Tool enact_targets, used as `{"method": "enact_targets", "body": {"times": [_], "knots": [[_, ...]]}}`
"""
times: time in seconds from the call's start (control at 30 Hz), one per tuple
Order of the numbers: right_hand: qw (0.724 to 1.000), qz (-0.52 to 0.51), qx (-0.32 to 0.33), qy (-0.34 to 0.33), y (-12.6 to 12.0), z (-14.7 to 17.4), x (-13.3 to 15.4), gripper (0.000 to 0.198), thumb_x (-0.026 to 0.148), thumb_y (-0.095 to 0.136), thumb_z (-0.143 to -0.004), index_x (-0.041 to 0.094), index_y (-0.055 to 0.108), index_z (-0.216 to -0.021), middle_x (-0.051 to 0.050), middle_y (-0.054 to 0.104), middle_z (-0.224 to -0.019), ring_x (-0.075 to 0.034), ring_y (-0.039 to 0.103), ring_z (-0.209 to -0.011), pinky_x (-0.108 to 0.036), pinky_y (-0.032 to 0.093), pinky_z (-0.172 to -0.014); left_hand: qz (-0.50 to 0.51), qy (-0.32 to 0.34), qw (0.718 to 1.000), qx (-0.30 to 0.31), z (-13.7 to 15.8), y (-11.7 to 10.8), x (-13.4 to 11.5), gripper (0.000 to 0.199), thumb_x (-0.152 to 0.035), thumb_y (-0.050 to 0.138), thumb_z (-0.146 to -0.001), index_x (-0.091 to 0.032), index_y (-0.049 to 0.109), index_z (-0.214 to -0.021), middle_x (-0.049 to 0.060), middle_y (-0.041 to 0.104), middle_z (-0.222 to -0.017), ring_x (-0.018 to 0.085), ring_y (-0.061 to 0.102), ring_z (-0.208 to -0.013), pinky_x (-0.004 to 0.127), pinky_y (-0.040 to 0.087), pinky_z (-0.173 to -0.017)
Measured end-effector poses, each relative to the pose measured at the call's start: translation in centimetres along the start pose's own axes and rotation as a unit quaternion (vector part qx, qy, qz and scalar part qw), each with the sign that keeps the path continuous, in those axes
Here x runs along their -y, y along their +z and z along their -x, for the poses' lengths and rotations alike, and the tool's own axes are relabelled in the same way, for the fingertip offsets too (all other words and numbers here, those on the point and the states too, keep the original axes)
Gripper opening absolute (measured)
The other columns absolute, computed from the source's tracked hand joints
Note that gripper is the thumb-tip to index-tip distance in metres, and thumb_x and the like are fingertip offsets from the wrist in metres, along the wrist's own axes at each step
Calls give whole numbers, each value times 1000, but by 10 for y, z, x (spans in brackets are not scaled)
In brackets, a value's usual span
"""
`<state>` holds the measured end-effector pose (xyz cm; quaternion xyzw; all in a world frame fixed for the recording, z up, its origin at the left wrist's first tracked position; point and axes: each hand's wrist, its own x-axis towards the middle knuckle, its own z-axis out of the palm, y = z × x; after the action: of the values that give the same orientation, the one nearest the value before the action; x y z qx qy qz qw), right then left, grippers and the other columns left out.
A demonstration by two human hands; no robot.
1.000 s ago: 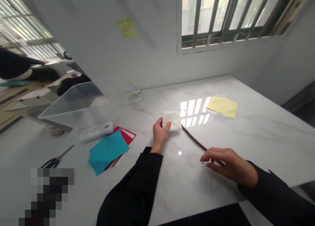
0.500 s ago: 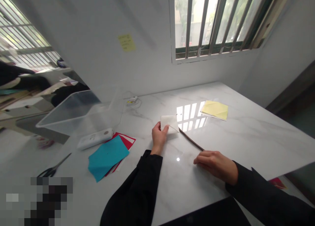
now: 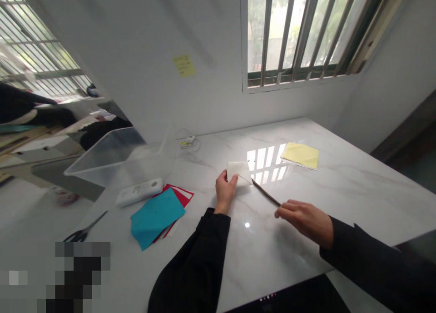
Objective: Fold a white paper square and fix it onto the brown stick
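My left hand (image 3: 226, 194) is closed on a small cream folded piece (image 3: 239, 168), paper or cloth, with the thumb on top of it. A thin dark strip (image 3: 266, 195) runs from the lower right corner of that piece to my right hand (image 3: 305, 220). The fingers of my right hand pinch the strip's near end. Whether the strip is fixed to the piece or only touches it, I cannot tell. Both hands are just over the white marbled table (image 3: 354, 186).
Left of my hands, a blue sheet (image 3: 158, 217) overlaps red ones (image 3: 184, 196). A white oblong device (image 3: 139, 192), scissors (image 3: 85, 229) and a clear plastic bin (image 3: 102, 165) are there too. Yellow sheets (image 3: 301, 155) lie back right; a black flat object (image 3: 293, 297) is at the near edge.
The dark strip looks straighter than before, when it curved slightly. My right hand has risen a little. The whole view has shifted slightly; my left hand keeps its hold on the cream piece.
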<state>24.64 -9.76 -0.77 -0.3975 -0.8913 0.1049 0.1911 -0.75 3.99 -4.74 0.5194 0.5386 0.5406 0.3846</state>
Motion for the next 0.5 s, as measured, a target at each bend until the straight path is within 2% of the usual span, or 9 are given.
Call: {"method": "enact_targets", "body": {"times": [0.07,0.13,0.23,0.3,0.37,0.5], "knots": [[999,11,-28,29,-6,5,-18,28,9,44,-101,21,69,-104,-8,73,-94,-20,69,-79,-33,56,-72,2,1,1000,0,0,0,0,29,-37,72,-75,-16,73,-95,8,76,-91,21,67,-80,27,50,-72],[998,23,-28,57,-10,14,-35,27,12,44,-101,20,70,-102,-8,74,-93,-20,71,-79,-32,57,-72,5,0,1000,0,1,0,0,29,-36,72,-75,-16,73,-95,8,76,-92,21,68,-81,28,50,-73],[998,27,-9,61,-8,25,-53,27,15,46,-101,21,71,-92,-7,73,-90,-18,70,-76,-29,55,-70,13,-5,1000,0,2,1,1,30,-36,71,-76,-16,73,-98,8,77,-94,21,69,-83,28,51,-74],[998,27,0,53,-4,21,-60,27,15,47,-100,21,71,-91,-7,72,-92,-17,70,-76,-28,54,-70,12,-8,1000,-1,2,2,1,28,-35,72,-75,-16,73,-96,8,76,-92,21,68,-81,28,51,-73],[999,29,0,46,2,2,-67,26,12,48,-98,20,72,-92,-7,72,-92,-17,69,-75,-28,53,-70,8,-5,1000,-2,3,3,1,27,-35,72,-75,-16,73,-93,8,76,-90,21,67,-79,28,50,-72],[997,43,-34,45,6,-65,-85,23,7,53,-93,18,74,-94,-7,74,-94,-18,69,-75,-29,51,-71,4,3,1000,-1,3,1,0,27,-35,71,-75,-15,73,-95,8,76,-91,21,68,-79,28,50,-71]]}}
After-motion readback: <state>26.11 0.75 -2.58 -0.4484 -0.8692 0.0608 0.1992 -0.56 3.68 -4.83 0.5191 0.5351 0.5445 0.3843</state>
